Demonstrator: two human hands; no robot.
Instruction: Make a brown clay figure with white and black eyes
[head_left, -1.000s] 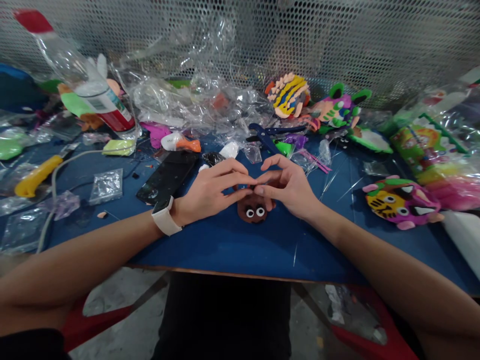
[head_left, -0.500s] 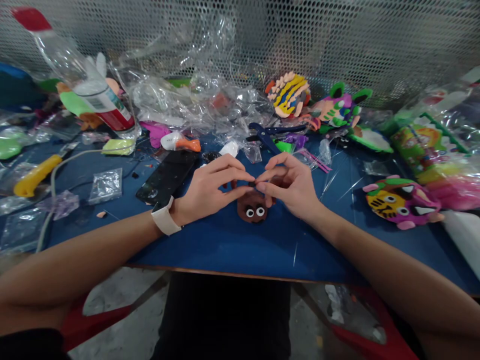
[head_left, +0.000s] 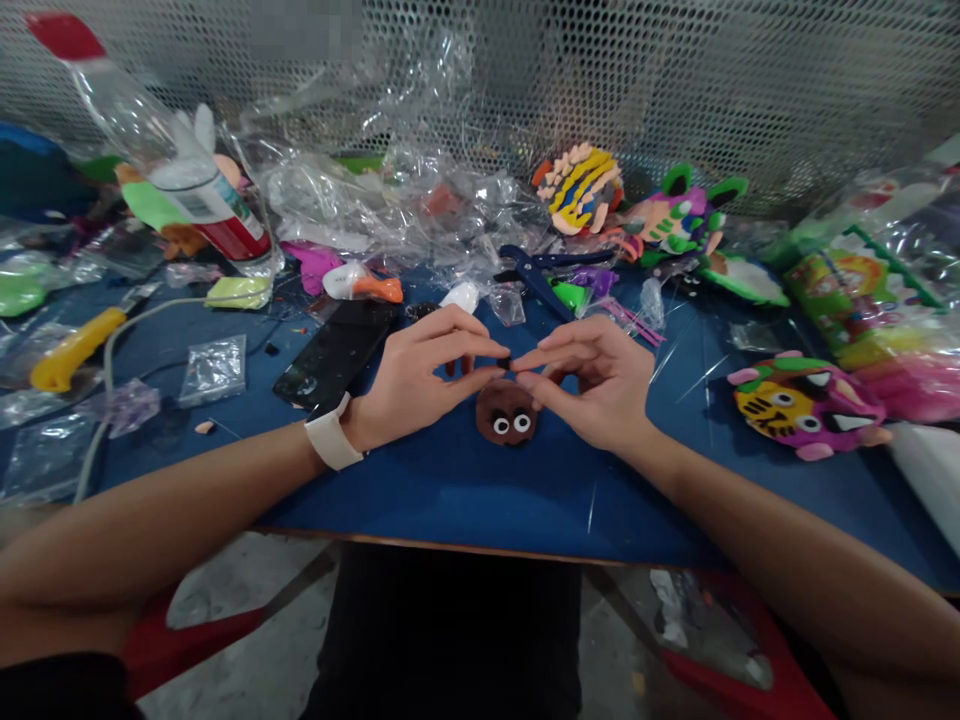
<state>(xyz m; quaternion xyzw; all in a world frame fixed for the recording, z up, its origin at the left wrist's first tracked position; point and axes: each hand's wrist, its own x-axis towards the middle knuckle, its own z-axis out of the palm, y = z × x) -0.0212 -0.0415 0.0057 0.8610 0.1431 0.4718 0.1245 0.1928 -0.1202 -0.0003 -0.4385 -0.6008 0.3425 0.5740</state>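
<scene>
My left hand (head_left: 431, 370) pinches a tiny black piece of modelling clay (head_left: 505, 364) between thumb and index fingertip. Close to its right side is my right hand (head_left: 592, 378), with thumb and index slightly apart and the other fingers loosely bent. The right index tip is at or very near the black piece; contact is hard to make out. Just below the fingertips, on the blue table, lies a round brown clay face (head_left: 506, 413) with two white-and-black eyes and dark marks above them. Its upper edge is partly behind the fingers.
A black phone (head_left: 335, 355) lies left of my left hand. Dark blue pliers (head_left: 536, 275) and crumpled clear plastic (head_left: 397, 200) are behind. A clear bottle (head_left: 195, 195) leans at left near a yellow-handled tool (head_left: 79, 350). A colourful clay mask (head_left: 806, 405) lies at right.
My right hand has shifted slightly right, its fingers loosening away from the black piece. More of the brown clay face shows. My left hand has barely moved.
</scene>
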